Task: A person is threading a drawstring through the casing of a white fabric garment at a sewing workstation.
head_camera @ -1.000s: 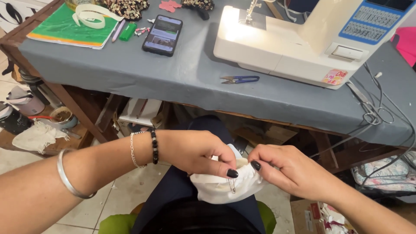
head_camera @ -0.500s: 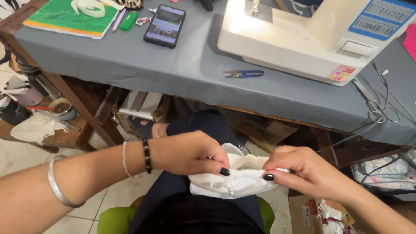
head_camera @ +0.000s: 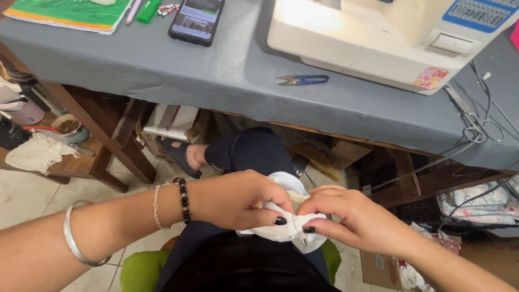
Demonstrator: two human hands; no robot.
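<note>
1. The left hand (head_camera: 238,199) and the right hand (head_camera: 351,216) are both closed on a small white piece of cloth (head_camera: 281,230), held over the lap, below the front edge of the worktop (head_camera: 162,70).
2. The fingertips of both hands meet at a thin metal pin (head_camera: 298,230) in the cloth.
3. The grey-covered worktop carries a white sewing machine (head_camera: 378,38) at the back right.
4. Small blue-handled thread snips (head_camera: 303,80) lie near the front edge, just beside the machine.
5. A black smartphone (head_camera: 195,20) and a green notebook (head_camera: 70,12) lie toward the back left corner.
</note>
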